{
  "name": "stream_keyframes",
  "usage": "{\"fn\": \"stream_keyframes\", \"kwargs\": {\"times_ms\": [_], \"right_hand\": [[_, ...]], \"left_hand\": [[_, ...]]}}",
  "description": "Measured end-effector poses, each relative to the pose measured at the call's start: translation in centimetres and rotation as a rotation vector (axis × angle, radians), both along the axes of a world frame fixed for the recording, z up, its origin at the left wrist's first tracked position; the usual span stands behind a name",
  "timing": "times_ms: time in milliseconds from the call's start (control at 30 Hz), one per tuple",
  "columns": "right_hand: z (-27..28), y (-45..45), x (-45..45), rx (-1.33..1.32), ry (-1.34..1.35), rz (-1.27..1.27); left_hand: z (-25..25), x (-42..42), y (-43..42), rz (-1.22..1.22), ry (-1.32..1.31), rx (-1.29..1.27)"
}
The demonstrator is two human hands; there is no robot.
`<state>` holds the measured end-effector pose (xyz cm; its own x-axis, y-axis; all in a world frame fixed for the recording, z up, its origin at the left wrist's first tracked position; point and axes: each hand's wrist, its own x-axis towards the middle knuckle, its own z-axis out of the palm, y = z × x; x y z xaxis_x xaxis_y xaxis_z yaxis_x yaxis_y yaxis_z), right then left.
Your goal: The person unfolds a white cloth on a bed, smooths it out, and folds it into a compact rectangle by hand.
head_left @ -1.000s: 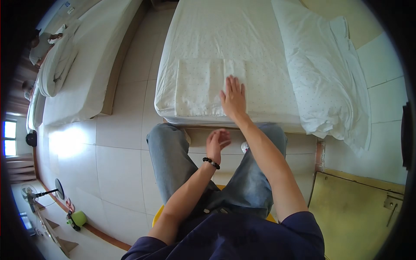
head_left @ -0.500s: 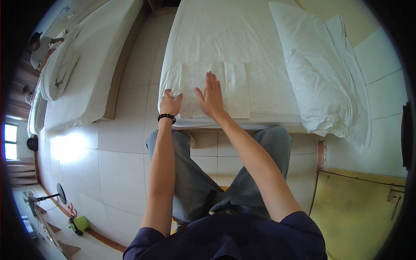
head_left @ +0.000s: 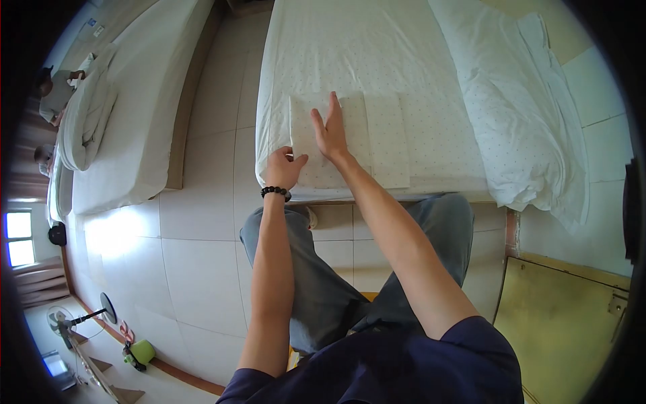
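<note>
A folded white cloth with small dots (head_left: 385, 145) lies flat near the front edge of the white bed (head_left: 336, 40). My left hand (head_left: 285, 167), with a black bead bracelet on its wrist, is at the cloth's left edge. Its fingers are curled, and thumb and fingertips close on that edge. Resting on the left part of the cloth, my right hand (head_left: 332, 137) stands on its side, fingers straight and together, thumb apart from them. Nothing is held in it.
A white pillow and bedding (head_left: 498, 108) lie along the bed's right side. Across the tiled aisle (head_left: 215, 135) is another bed (head_left: 138, 101), with people beyond it. A fan (head_left: 64, 320) stands lower left; a yellowish door panel (head_left: 558, 323) is lower right.
My left hand has gone from spread fingers to curled ones at the cloth's left edge. My right hand has turned from palm-down onto its side. The view has shifted slightly.
</note>
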<state>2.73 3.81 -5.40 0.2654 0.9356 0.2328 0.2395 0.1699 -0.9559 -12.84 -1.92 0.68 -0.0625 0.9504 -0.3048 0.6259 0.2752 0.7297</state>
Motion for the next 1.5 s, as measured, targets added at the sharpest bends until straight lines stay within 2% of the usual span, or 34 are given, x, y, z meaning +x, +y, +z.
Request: {"fn": "stream_keyframes", "kwargs": {"times_ms": [133,367,467,567,633,767,933,1167,1300,1433,1500], "right_hand": [[0.7,-0.1,0.3,-0.024,-0.001,0.002],[2.5,1.1,2.8,-0.193,0.282,0.067],[4.0,1.5,4.4,-0.277,0.359,0.068],[6.7,1.0,6.7,-0.37,0.114,-0.027],[6.1,1.2,8.3,-0.404,0.033,-0.059],[3.9,2.1,11.0,-0.304,-0.389,-0.142],[3.9,1.6,11.8,-0.386,-0.608,-0.205],[3.7,2.6,12.9,-0.393,-0.555,-0.172],[3.9,4.2,13.5,-0.414,-0.543,-0.183],[3.5,5.5,14.9,-0.428,-0.479,-0.132],[3.3,6.2,14.9,-0.422,-0.503,-0.103]], "left_hand": [[2.1,2.1,-1.1,-0.044,0.045,0.026],[0.6,6.0,-4.5,-0.175,-0.037,0.454],[0.3,7.8,-5.4,-0.251,-0.008,0.469],[0.2,9.1,-6.0,-0.333,0.01,0.467],[-0.2,10.0,-6.5,-0.361,0.015,0.466],[-1.7,11.6,-7.3,-0.414,0.038,0.527],[-2.6,13.0,-7.5,-0.476,0.042,0.653],[-4.0,14.1,-8.2,-0.513,0.065,0.669],[-2.7,14.2,-8.6,-0.514,0.102,0.754],[-0.6,13.2,-8.9,-0.547,0.526,0.638],[-1.4,13.0,-8.8,-0.536,0.484,0.647]]}}
